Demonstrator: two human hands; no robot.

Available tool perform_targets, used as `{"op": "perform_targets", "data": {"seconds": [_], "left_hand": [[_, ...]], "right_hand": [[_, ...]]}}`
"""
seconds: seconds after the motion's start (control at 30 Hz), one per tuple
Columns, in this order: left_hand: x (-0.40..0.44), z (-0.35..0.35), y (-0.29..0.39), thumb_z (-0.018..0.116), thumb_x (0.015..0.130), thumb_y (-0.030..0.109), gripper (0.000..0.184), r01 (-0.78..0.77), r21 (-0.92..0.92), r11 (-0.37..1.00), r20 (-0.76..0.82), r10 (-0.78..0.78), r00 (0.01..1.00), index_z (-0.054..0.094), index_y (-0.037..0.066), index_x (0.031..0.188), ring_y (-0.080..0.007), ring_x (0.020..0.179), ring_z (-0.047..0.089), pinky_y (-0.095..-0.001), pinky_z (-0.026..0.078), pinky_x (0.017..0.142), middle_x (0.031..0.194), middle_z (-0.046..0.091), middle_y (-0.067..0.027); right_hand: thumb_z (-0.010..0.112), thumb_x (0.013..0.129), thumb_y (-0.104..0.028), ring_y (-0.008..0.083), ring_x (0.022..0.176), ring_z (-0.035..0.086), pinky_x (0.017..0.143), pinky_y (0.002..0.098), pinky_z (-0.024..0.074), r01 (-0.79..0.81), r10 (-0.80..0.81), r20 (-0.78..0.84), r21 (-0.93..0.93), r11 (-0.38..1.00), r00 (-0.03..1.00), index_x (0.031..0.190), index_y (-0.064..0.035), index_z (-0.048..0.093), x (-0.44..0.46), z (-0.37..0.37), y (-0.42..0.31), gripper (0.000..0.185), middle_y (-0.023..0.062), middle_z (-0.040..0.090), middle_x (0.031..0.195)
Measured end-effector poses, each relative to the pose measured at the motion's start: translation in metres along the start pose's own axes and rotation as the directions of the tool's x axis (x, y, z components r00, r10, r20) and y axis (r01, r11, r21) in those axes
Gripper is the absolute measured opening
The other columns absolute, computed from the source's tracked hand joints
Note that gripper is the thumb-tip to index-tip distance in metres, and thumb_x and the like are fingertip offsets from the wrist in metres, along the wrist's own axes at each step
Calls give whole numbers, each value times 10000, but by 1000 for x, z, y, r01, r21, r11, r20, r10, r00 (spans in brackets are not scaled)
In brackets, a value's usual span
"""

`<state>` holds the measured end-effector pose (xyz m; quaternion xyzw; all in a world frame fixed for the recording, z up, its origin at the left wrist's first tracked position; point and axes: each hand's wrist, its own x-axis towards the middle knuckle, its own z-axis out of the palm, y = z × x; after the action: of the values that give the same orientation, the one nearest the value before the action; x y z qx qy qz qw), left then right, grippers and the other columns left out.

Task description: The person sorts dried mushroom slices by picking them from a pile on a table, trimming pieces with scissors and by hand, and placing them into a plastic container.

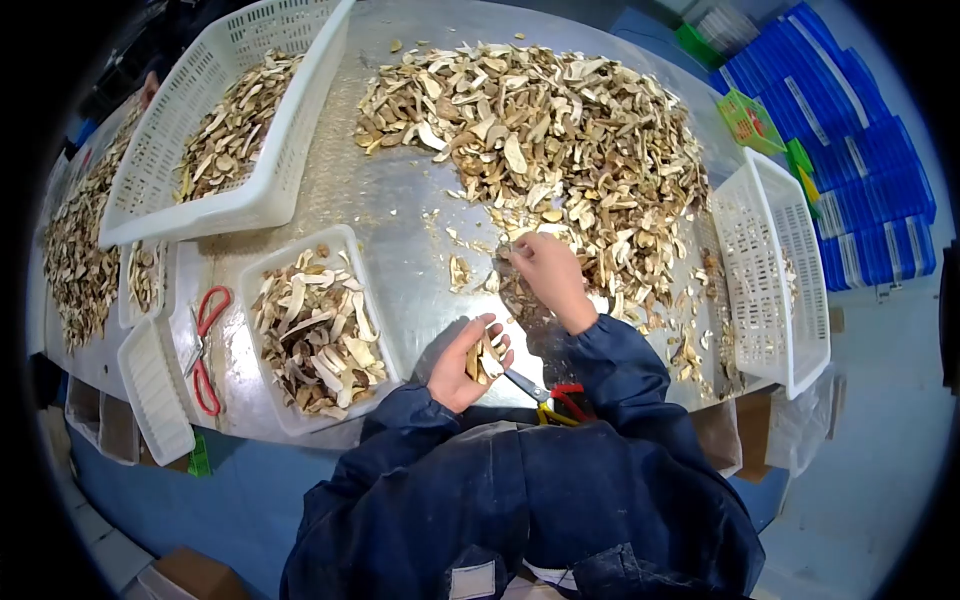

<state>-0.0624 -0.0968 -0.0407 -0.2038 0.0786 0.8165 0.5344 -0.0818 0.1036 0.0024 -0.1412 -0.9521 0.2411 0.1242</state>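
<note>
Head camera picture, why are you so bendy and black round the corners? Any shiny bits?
Head view: the table looks curved at its edge, probably from a wide lens, which may explain the black corners too; head view: white glare shines on the metal between the left hand and right hand.

Mushroom slices (620, 130) lie on the table (400, 215) (basket (745, 265) at right).

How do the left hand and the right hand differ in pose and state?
The left hand is cupped, while the right hand shows its back, bent downward by the pile. The left hand clearly holds a few slices; whether the right hand holds one is unclear. The left hand is nearer the jacket than the right hand. Both are bare, with dark blue sleeves.
</note>
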Motion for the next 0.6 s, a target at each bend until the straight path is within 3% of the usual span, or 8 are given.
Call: {"op": "perform_targets", "data": {"seconds": [0.1,0.2,0.27,0.33,0.43,0.47,0.53,0.6], "left_hand": [[-3,0,3,508,959,193,206,22,-28,999,-5,-22,1000,512,95,1140,-205,952,556,-351,501,829,1002,544,-57],[-3,0,5,494,962,184,211,34,-34,999,0,-34,999,503,92,1152,-210,972,559,-356,497,852,1030,548,-70],[-5,8,3,489,963,191,216,15,-16,1000,-65,-16,998,502,91,1154,-214,989,560,-371,492,873,1045,555,-69],[-4,10,2,482,964,204,217,39,9,999,-62,-39,997,506,93,1150,-222,1008,564,-399,477,912,1057,568,-62],[-3,13,-2,489,963,198,194,78,9,997,-86,-77,993,513,91,1122,-224,995,569,-396,498,881,1040,570,-62],[-2,11,-4,493,961,196,185,97,-2,995,-68,-96,993,513,91,1112,-223,994,569,-385,508,858,1037,569,-63],[0,1,-5,501,958,192,167,124,-25,992,-37,-125,991,513,90,1090,-221,991,568,-365,529,812,1031,565,-64],[-4,2,-2,507,958,202,163,97,14,995,-60,-96,994,509,87,1075,-218,991,567,-334,541,761,1032,559,-66]], "right_hand": [[608,818,-208,325,714,591,585,407,448,71,-74,-17,-136,988,997,783,-33,604,4,23,-3,179,138,592,705],[631,798,-185,293,670,590,575,371,454,6,-19,69,177,984,997,785,-20,602,-5,8,-9,167,128,593,699],[670,756,-167,157,583,566,571,273,445,-197,61,336,389,900,940,822,-15,644,-18,-21,-26,168,97,608,671],[663,768,-196,136,583,568,569,268,442,-261,-96,585,496,828,806,838,-28,667,-20,-42,-30,182,90,620,668],[654,785,-260,255,655,624,595,318,470,-168,114,284,173,970,952,873,-42,680,5,-31,-14,236,133,648,716],[648,792,-274,319,716,623,600,363,470,-114,111,165,11,993,980,884,-51,669,14,-25,-5,242,152,641,764],[662,790,-232,310,666,597,602,360,458,78,-87,-32,-229,970,996,935,-43,663,21,7,35,238,126,626,706],[673,787,-239,273,637,599,579,343,448,100,-112,-42,-230,968,993,929,-41,650,19,14,34,245,112,616,680]]}}
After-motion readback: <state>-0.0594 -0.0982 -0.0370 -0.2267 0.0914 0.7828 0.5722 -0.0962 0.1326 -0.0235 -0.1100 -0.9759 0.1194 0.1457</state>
